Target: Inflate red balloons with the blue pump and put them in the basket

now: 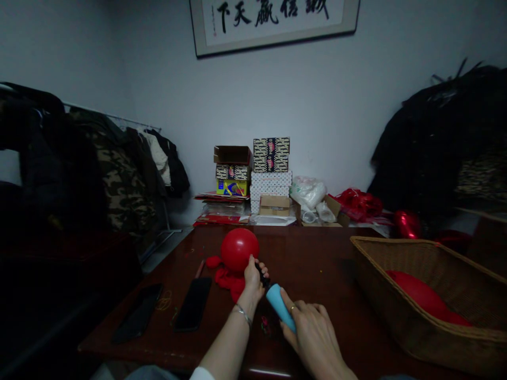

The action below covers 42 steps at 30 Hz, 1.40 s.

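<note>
My left hand [254, 277] is closed around the black front end of a balloon pump and the neck of a round red balloon [240, 250], partly inflated. The balloon sits at the pump's tip, above the table. My right hand [312, 324] wraps the light blue barrel of the hand balloon pump [280, 306], which slants from lower right to upper left. Its rear end is hidden by my right hand. Flat red balloons [227, 279] lie in a small heap just left of my left hand, partly behind it.
A wicker basket [396, 301] holding red balloons [420, 293] stands on the right of the brown table [317, 253]. Two dark phones [193, 304] and yellow rubber bands [163, 300] lie on the left. Stacked boxes [271, 190] and plastic bags [309, 192] stand beyond the far edge.
</note>
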Available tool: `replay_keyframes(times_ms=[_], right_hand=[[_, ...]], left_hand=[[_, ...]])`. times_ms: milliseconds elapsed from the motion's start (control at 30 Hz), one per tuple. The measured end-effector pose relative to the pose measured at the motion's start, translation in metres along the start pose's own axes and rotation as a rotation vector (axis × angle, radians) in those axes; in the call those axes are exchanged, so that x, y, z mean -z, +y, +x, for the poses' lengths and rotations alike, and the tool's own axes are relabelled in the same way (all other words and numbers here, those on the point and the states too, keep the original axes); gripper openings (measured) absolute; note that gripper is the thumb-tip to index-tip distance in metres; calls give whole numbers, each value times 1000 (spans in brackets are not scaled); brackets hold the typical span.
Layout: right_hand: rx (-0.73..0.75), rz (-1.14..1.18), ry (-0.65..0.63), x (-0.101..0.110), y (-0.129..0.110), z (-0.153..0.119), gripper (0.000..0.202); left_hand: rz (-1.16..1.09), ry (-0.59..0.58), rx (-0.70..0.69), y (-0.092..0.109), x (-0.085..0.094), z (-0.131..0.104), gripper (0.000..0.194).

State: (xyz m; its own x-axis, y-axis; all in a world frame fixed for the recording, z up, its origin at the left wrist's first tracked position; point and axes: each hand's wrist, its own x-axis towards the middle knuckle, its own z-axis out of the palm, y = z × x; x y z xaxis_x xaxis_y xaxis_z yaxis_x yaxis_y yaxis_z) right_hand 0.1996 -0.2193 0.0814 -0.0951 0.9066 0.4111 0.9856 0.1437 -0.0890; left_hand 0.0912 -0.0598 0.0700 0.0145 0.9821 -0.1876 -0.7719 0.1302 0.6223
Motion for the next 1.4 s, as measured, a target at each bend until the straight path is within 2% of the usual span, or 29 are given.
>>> replay_keyframes(times_ms=[200, 333, 533, 767, 900, 1133, 1400], right_hand=[[-16, -31, -23, 1, -3, 10, 56], [-25, -27, -20, -2, -4, 7, 54], [0, -13, 37, -7, -2, -4, 54], [93, 31, 132, -18, 21, -28, 61], [197, 45, 164, -19, 38, -43, 65], [228, 47, 168, -16, 47, -55, 74], [148, 69, 73, -15, 37, -41, 62]], left_hand=[[-4, -19, 18, -4, -1, -7, 35], [-10, -21, 17, -5, 2, -5, 37], [9, 5, -17, 1, -1, 1, 30], [1, -36, -54, 17, 1, 13, 28], [-19, -10, -48, 28, 2, 18, 25], [-49, -10, -16, 29, 0, 14, 24], [-16, 11, -25, 18, 0, 4, 27]])
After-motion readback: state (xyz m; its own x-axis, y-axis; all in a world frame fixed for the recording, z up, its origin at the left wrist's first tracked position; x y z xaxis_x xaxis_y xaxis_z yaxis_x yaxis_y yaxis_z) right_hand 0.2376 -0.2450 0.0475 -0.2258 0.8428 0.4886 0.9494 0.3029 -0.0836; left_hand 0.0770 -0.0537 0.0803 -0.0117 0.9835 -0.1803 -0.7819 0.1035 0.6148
